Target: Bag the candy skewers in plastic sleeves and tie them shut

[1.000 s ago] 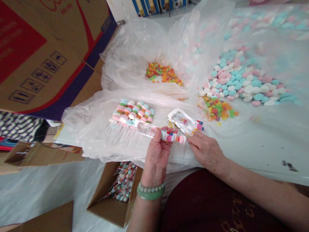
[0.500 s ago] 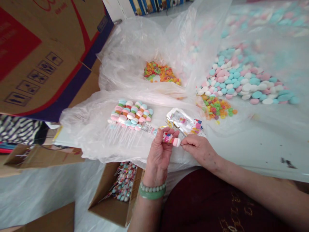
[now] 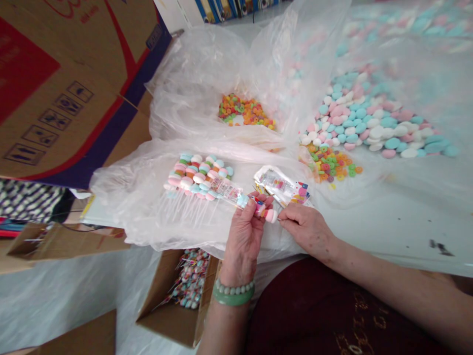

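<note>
My left hand is closed around a printed clear bag and the candy skewer partly inside it. Pink and white candy pieces stick out of the bag's end toward my right hand. That hand pinches the skewer's stick just beyond the candy; most of the stick is hidden by the fingers. Behind my hands lies a stack of printed candy bags with gold twist ties by its edge. To the left, several finished candy skewers rest in a pile, white sticks toward me.
Ring candies and a heap of pastel oval candies lie on plastic sheeting on the table. More ring candies sit at the heap's front. A large carton stands left; an open box of wrapped skewers is below the edge.
The candy skewer has gone further into the bag, with blue candy now showing left of my left thumb. The bag reaches further left over the skewer pile. My hands have hardly shifted.
</note>
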Demonstrator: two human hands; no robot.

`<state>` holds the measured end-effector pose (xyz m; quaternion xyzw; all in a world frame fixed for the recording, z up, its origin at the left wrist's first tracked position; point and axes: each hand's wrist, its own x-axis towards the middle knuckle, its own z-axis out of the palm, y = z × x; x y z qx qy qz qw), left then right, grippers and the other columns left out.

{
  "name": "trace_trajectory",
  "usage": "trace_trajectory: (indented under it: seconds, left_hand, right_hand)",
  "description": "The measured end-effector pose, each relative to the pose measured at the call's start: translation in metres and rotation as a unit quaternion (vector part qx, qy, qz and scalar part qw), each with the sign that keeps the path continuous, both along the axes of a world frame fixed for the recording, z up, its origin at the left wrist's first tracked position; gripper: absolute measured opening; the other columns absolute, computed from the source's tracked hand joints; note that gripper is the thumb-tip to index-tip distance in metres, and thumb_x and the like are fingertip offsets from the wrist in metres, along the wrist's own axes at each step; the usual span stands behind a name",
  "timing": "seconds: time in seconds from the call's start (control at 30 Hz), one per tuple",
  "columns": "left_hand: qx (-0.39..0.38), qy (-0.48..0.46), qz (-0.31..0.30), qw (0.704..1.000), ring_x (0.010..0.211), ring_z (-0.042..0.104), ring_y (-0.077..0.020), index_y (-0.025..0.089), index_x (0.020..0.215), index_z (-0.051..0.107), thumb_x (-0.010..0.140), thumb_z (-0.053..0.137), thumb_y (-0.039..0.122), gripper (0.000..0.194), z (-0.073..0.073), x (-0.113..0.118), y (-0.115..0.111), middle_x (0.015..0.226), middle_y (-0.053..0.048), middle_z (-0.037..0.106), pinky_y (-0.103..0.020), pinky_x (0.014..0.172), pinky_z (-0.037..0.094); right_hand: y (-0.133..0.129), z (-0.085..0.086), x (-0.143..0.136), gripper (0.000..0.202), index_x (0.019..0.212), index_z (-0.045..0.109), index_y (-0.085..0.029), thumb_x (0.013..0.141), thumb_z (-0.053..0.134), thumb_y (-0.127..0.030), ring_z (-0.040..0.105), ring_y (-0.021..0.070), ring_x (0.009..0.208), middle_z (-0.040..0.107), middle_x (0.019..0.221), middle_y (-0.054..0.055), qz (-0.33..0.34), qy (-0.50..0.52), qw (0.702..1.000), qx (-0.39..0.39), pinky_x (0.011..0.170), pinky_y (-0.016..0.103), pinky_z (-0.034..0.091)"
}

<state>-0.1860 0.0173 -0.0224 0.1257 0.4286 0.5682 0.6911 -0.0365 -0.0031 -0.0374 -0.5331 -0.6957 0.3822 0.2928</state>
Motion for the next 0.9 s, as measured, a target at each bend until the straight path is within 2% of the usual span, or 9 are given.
trace_trajectory:
  seconds: [0.13, 0.3, 0.37, 0.43, 0.47, 0.53, 0.6, 0.77, 0.9]
  left_hand:
    - [-0.005, 0.002, 0.025, 1.000, 0.085, 0.066, -0.0164, 0.012, 0.091, 0.066, 0.082, 0.068, 0.020, 0.012, 0.000, 0.009, -0.003, 0.090, -0.006, 0.067, -0.029, 0.086, 0.053]
    - [-0.034, -0.001, 0.038, 0.999, 0.086, 0.066, -0.0174, 0.012, 0.089, 0.066, 0.091, 0.056, 0.021, 0.013, 0.003, 0.009, -0.003, 0.090, -0.006, 0.067, -0.031, 0.087, 0.053]
    - [-0.055, -0.010, 0.037, 0.998, 0.083, 0.067, -0.0180, 0.011, 0.090, 0.065, 0.090, 0.057, 0.022, 0.013, 0.003, 0.007, -0.002, 0.090, -0.007, 0.067, -0.031, 0.081, 0.055]
    - [-0.063, -0.011, 0.031, 0.998, 0.082, 0.067, -0.0180, 0.011, 0.091, 0.065, 0.088, 0.060, 0.022, 0.012, 0.002, 0.006, -0.001, 0.090, -0.007, 0.068, -0.029, 0.076, 0.055]
    - [-0.061, -0.009, 0.025, 0.998, 0.082, 0.067, -0.0178, 0.012, 0.091, 0.065, 0.088, 0.061, 0.022, 0.011, 0.002, 0.007, -0.001, 0.090, -0.007, 0.068, -0.028, 0.074, 0.055]
    - [-0.050, -0.005, 0.009, 0.999, 0.081, 0.066, -0.0172, 0.012, 0.090, 0.065, 0.086, 0.063, 0.020, 0.009, 0.001, 0.010, -0.003, 0.089, -0.006, 0.068, -0.027, 0.072, 0.055]
    - [-0.037, -0.004, -0.011, 0.999, 0.079, 0.066, -0.0172, 0.012, 0.089, 0.065, 0.084, 0.064, 0.019, 0.008, 0.001, 0.013, -0.005, 0.088, -0.007, 0.068, -0.026, 0.070, 0.054]
    - [-0.054, -0.008, -0.047, 0.997, 0.080, 0.065, -0.0162, 0.010, 0.092, 0.066, 0.087, 0.061, 0.020, 0.013, 0.005, 0.012, -0.005, 0.089, -0.009, 0.068, -0.025, 0.071, 0.054]
    - [-0.060, -0.033, -0.042, 0.997, 0.093, 0.064, -0.0226, 0.012, 0.103, 0.064, 0.089, 0.058, 0.032, 0.025, 0.010, -0.002, 0.004, 0.103, -0.012, 0.066, -0.035, 0.081, 0.054]
  right_hand:
    - [-0.004, 0.008, -0.006, 0.024, 0.073, 0.062, -0.017, 0.089, 0.044, -0.017, 0.050, 0.0161, 0.072, 0.056, 0.076, 0.004, -0.005, -0.040, 0.998, 0.046, 0.066, 0.028, 0.034]
    - [0.003, 0.008, -0.009, 0.016, 0.065, 0.057, -0.018, 0.079, 0.052, -0.022, 0.047, 0.0136, 0.063, 0.050, 0.062, 0.000, -0.021, 0.167, 0.977, -0.131, 0.058, 0.025, 0.035]
    - [0.006, 0.006, -0.007, 0.013, 0.067, 0.056, -0.018, 0.076, 0.055, -0.027, 0.035, 0.0092, 0.046, 0.041, 0.052, -0.005, -0.032, 0.272, 0.924, -0.266, 0.045, 0.022, 0.026]
    - [0.007, 0.003, -0.005, 0.014, 0.072, 0.057, -0.017, 0.070, 0.060, -0.030, 0.023, 0.0057, 0.039, 0.035, 0.049, -0.008, -0.045, 0.377, 0.839, -0.389, 0.039, 0.020, 0.015]
    - [0.008, 0.002, -0.004, 0.016, 0.073, 0.057, -0.016, 0.067, 0.063, -0.029, 0.020, 0.0044, 0.038, 0.035, 0.049, -0.009, -0.049, 0.419, 0.798, -0.430, 0.038, 0.020, 0.012]
    - [0.007, 0.002, -0.005, 0.018, 0.072, 0.055, -0.016, 0.063, 0.066, -0.027, 0.018, 0.0027, 0.038, 0.034, 0.050, -0.010, -0.044, 0.466, 0.759, -0.452, 0.038, 0.019, 0.010]
    - [0.007, 0.002, -0.006, 0.019, 0.069, 0.053, -0.016, 0.064, 0.068, -0.026, 0.019, 0.0023, 0.038, 0.034, 0.049, -0.010, -0.045, 0.485, 0.758, -0.434, 0.038, 0.018, 0.009]
    - [0.006, 0.005, -0.009, 0.020, 0.066, 0.052, -0.016, 0.069, 0.066, -0.030, 0.020, 0.0033, 0.039, 0.034, 0.049, -0.009, -0.064, 0.468, 0.802, -0.365, 0.038, 0.019, 0.009]
    - [0.007, 0.007, -0.006, 0.018, 0.070, 0.058, -0.015, 0.069, 0.065, -0.031, 0.021, 0.0033, 0.039, 0.036, 0.048, -0.009, -0.060, 0.443, 0.813, -0.373, 0.037, 0.020, 0.009]
